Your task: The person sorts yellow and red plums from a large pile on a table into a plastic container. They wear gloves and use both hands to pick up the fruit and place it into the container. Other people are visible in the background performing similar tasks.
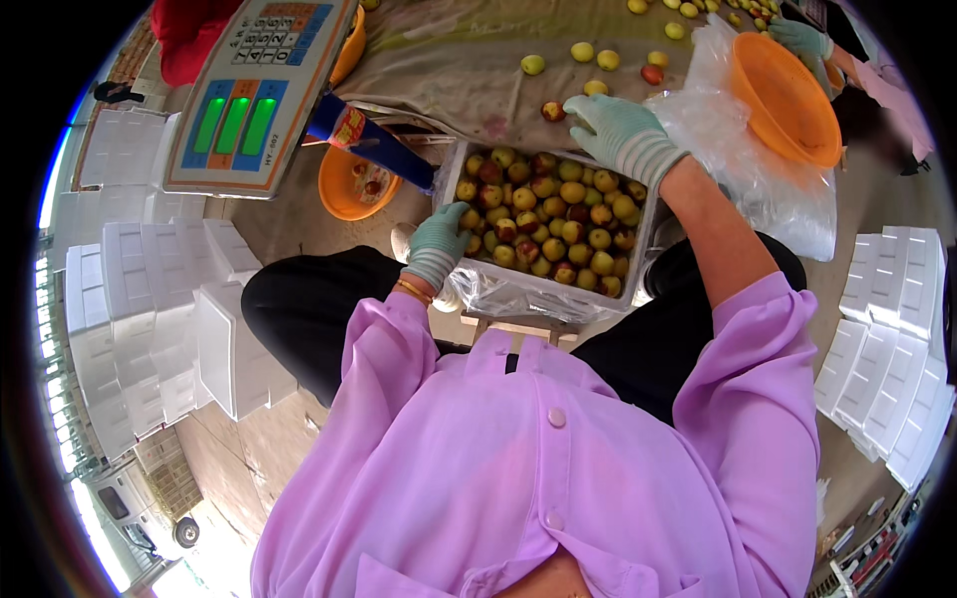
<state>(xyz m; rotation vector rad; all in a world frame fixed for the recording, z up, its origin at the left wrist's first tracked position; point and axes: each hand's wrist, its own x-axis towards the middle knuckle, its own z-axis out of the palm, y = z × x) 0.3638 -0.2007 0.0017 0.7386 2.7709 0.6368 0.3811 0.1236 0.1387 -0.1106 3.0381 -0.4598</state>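
A white foam box (635,276), lined with clear plastic, stands between my knees, filled with green and red-brown jujubes (553,217). At its left side is my left hand (437,241) in a pale green glove, fingertips against the fruit by the rim; whether it grips one is hidden. My right hand (624,138), gloved alike, reaches over the far right rim to the cloth-covered table (448,67). Its fingers are apart with nothing seen between them. Just left of those fingertips lies a brownish jujube (553,111); a yellow-green jujube (595,87) lies just beyond them.
A digital scale display (239,112) on a blue post (381,142) rises at left, above an orange basket (359,187). At right, an orange basket (785,97) rests on plastic bags (718,127), near another person's gloved hand (800,37). White foam boxes (149,299) stack on both sides.
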